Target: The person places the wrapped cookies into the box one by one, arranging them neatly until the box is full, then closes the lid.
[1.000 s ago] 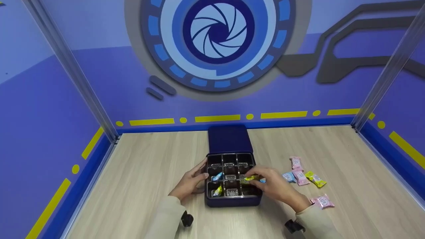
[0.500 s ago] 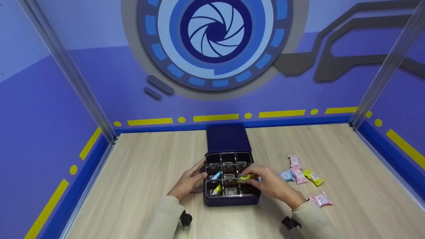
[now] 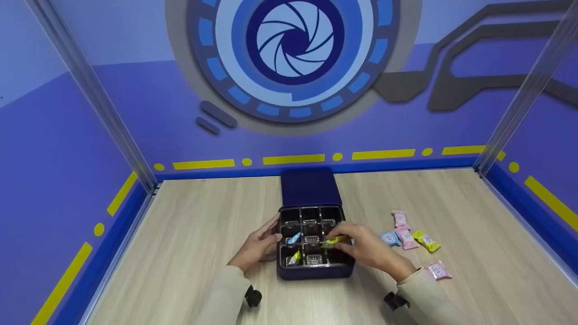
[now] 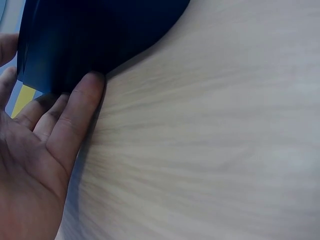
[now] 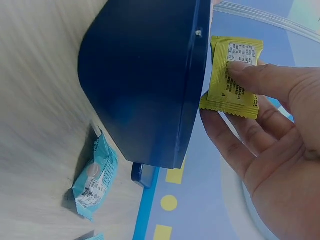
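Observation:
A dark blue box (image 3: 314,273) stands with its lid (image 3: 310,187) folded back, and a clear divided tray inside. My left hand (image 3: 255,248) holds its left side, thumb at the rim and fingers along the outer wall. Over the right column of compartments, my right hand (image 3: 368,248) pinches a yellow wrapped candy (image 5: 232,85) between thumb and fingers. The tray's left column has a blue candy (image 3: 293,239) in the middle compartment and another yellow candy (image 3: 295,258) in the front one. My right hand hides part of the right column.
Right of the box lie pink candies (image 3: 407,238), a blue candy (image 3: 390,238) and a yellow one (image 3: 426,240). Close to the box's right side, a light blue candy (image 5: 95,180) lies on the wooden table (image 3: 198,216). Printed panels (image 3: 135,104) enclose the back and sides.
The right hand has shifted slightly left over the tray with the yellow candy, which stays pinched. The left hand keeps its hold on the box. The head view has shifted a little.

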A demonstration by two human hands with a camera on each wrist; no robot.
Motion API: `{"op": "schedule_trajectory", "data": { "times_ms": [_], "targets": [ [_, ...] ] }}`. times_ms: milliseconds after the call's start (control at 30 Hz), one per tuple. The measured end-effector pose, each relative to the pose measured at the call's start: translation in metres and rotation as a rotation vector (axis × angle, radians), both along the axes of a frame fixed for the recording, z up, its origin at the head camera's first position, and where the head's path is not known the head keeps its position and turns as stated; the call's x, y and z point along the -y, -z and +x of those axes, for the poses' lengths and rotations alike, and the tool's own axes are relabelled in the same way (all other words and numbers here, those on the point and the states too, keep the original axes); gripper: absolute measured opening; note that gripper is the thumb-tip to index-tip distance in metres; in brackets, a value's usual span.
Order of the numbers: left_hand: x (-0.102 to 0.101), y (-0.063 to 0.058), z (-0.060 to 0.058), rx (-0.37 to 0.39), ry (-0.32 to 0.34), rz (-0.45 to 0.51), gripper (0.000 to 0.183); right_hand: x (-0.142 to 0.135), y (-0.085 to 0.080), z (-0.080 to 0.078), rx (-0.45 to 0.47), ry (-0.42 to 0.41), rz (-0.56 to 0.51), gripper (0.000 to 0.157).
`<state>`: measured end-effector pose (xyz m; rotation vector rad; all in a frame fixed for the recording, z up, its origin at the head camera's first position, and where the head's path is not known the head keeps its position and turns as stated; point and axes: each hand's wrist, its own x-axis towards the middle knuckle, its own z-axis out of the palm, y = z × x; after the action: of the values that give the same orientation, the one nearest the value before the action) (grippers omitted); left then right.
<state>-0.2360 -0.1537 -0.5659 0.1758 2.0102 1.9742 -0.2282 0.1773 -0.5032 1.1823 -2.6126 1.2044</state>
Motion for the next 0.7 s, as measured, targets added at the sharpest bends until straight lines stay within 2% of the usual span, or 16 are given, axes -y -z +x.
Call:
{"op": "schedule_trajectory", "data": {
  "times_ms": [467,700],
  "targets": [
    [-0.0012,-0.0017,0.0012,0.0,-0.003,-0.02,0.067,0.0023,-0.0006,0.0001,-0.03,0.016,0.028,0.026],
    [0.0001,-0.0037,0.0013,-0.006,0.007,-0.008,0.068,0.0029,0.0008,-0.001,-0.035,0.007,-0.001,0.027]
  ]
}}
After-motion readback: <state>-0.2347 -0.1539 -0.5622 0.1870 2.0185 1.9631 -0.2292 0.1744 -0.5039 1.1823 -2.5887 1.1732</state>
